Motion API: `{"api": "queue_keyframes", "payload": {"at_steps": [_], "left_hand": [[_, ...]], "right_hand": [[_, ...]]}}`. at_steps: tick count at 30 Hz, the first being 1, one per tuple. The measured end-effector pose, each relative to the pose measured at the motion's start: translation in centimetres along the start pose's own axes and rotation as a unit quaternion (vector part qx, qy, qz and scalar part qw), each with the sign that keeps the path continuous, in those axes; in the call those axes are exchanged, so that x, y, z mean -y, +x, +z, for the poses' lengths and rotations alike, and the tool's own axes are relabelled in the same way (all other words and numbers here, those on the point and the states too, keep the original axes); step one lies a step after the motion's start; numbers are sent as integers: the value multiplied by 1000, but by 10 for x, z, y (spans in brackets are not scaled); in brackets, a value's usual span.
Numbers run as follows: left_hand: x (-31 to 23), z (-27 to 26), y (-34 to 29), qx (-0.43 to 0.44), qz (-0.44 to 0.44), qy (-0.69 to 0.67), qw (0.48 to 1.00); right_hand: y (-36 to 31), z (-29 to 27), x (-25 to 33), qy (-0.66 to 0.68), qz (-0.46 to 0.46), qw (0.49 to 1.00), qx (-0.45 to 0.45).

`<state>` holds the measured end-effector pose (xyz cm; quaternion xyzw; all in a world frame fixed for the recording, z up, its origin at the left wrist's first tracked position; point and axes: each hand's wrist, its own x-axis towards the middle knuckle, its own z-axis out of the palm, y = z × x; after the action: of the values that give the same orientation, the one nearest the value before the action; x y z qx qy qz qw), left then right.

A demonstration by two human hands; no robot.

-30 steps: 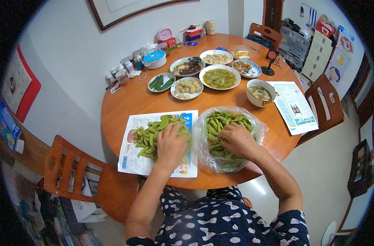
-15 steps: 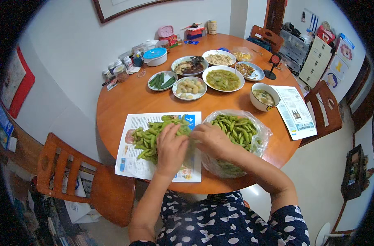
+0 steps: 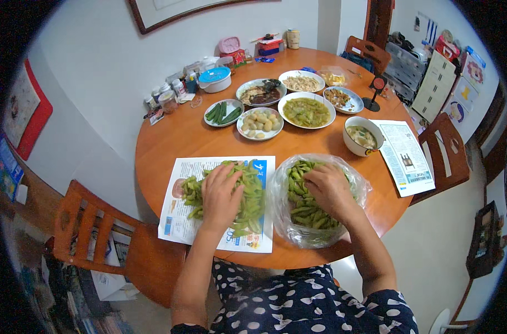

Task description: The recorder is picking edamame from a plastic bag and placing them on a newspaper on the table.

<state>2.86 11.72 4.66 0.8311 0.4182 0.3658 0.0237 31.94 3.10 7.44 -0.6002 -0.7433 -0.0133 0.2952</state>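
Green edamame pods [image 3: 252,196] lie in a loose pile on a newspaper sheet [image 3: 172,225] at the table's near edge. My left hand [image 3: 221,195] rests over this pile, palm down, with its fingers stretched out and somewhat apart. To the right, a clear plastic bag [image 3: 360,186] stands with its mouth spread wide, full of more edamame pods [image 3: 308,214]. Inside the bag's mouth, my right hand [image 3: 330,189] has its fingers bent and drawn together on the pods. Its fingertips are partly hidden, so how many pods it grips does not show.
Beyond the pods stand several dishes, among them a plate of green vegetable pieces [image 3: 223,113], a plate of pale round food [image 3: 260,123] and a soup bowl [image 3: 363,136]. Another printed sheet [image 3: 404,158] lies at the right edge. Wooden chairs [image 3: 117,239] flank the round table.
My right hand has moved right, from beside the pile on the newspaper to the pods in the bag. My left hand stays over the pile, where the pods spread farther toward the near right.
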Motion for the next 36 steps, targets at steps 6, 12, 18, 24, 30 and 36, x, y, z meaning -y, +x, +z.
{"api": "queue_keyframes", "payload": {"at_steps": [6, 12, 18, 24, 30, 36], "left_hand": [[-7, 4, 15, 121, -12, 3, 993], [-6, -10, 11, 119, -11, -21, 993], [5, -17, 3, 117, 15, -4, 993], [-8, -2, 18, 121, 16, 45, 992], [-2, -4, 21, 107, 48, -20, 993], [-7, -12, 26, 92, 67, 3, 994]], "right_hand": [[-7, 7, -12, -124, -20, 988, 94], [-6, 4, -4, -108, -19, 985, 135], [9, -13, 25, -42, -80, 988, 125], [40, -6, 67, -8, -114, 982, 149], [41, 33, 46, 60, -135, 987, 63], [35, 38, 36, 82, -118, 988, 49]]}}
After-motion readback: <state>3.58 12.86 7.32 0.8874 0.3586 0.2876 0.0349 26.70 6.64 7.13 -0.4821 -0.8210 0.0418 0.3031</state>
